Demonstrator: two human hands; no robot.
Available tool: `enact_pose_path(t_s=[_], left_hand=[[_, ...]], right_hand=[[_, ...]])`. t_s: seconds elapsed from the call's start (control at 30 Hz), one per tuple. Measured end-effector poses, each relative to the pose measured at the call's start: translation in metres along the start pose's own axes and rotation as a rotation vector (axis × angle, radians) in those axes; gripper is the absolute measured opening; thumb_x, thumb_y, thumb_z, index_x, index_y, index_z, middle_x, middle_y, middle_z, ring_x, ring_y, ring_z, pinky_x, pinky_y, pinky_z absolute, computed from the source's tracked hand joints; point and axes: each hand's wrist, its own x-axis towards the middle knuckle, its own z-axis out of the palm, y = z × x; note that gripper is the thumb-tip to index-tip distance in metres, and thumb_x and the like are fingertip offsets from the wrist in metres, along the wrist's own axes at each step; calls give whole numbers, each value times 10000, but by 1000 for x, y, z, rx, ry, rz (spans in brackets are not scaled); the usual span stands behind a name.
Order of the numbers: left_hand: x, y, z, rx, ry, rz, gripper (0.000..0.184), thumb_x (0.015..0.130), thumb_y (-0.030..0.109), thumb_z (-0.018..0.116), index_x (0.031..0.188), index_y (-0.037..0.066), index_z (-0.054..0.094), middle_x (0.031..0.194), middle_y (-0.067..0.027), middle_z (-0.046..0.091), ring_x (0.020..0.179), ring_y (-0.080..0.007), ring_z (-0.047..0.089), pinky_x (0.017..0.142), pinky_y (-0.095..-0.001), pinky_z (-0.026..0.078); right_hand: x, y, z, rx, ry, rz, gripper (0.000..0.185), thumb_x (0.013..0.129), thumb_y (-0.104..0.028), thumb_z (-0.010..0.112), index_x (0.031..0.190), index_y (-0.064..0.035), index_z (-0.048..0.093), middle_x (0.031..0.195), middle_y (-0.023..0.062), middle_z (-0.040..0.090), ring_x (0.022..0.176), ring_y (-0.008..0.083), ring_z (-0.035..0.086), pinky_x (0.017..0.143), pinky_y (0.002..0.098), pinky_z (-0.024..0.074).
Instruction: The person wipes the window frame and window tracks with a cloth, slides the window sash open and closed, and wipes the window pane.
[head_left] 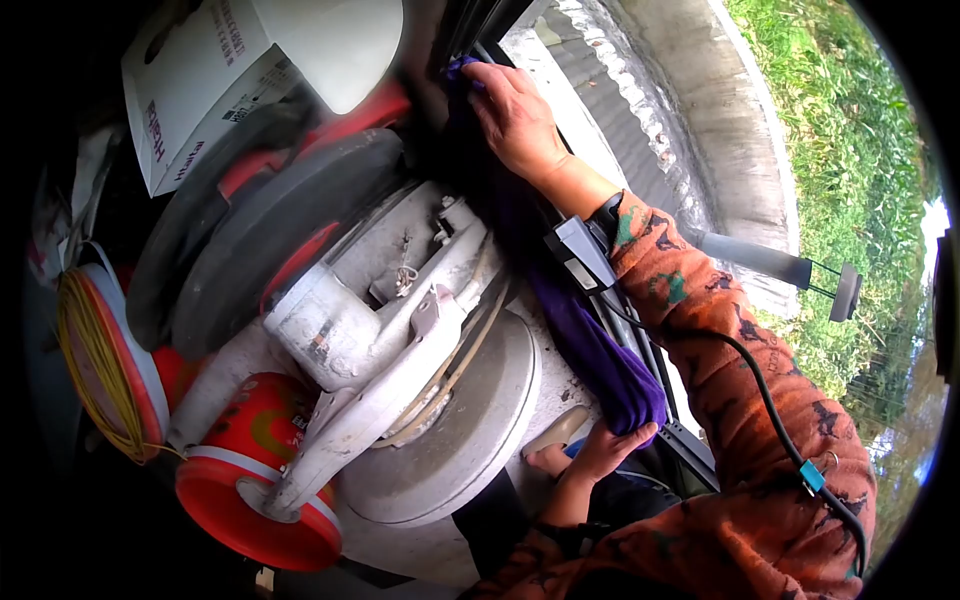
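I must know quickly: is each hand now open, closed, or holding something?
Left hand: closed, holding the near end of the purple cloth.
Right hand: closed, fingers bent over the cloth's far end.

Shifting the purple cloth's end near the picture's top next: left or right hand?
Right, likely: the right hand grips that end of the purple cloth, while the left hand is at the opposite end.

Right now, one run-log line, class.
right hand: holds purple cloth, far end | left hand: holds near end | window frame: beside cloth
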Motion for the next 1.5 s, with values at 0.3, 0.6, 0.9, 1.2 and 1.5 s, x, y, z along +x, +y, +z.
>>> enact_pose_path(t_s=[0.3,0.6,0.9,1.2,1.5], left_hand=[[1,3,2,-74,8,19,330,859,220,663,1089,9,554,987,-10,554,922,-108,508,860,-250,422],[-2,5,-4,-66,38,52,410,845,228,676,1160,-1,547,1087,-35,570,1017,-135,516,923,-267,393],[-4,7,-3,-99,43,26,435,837,221,682,1179,-6,539,1119,-44,565,1043,-136,510,936,-267,382],[-5,4,1,-83,30,-46,524,824,228,692,1234,-22,482,1188,-66,530,1103,-156,481,983,-282,349],[-14,-14,3,-45,33,-26,523,826,200,686,1253,-13,472,1223,-66,516,1132,-155,470,999,-289,338]], right_hand=[[21,-12,19,-72,75,337,265,768,-197,676,994,-103,574,888,96,568,840,309,584,707,426,476],[13,2,2,-189,69,50,179,745,-112,626,915,-167,629,824,60,551,733,263,600,599,366,503],[32,-30,-24,-555,-548,92,370,861,-259,515,1228,-210,520,839,81,625,728,302,627,627,421,491],[44,-33,-26,-277,-892,357,743,777,-311,607,1383,-15,297,962,219,641,955,351,612,832,410,488],[-9,-60,-51,-287,-932,524,660,779,-286,596,1305,6,323,883,224,643,887,364,628,763,435,500]])
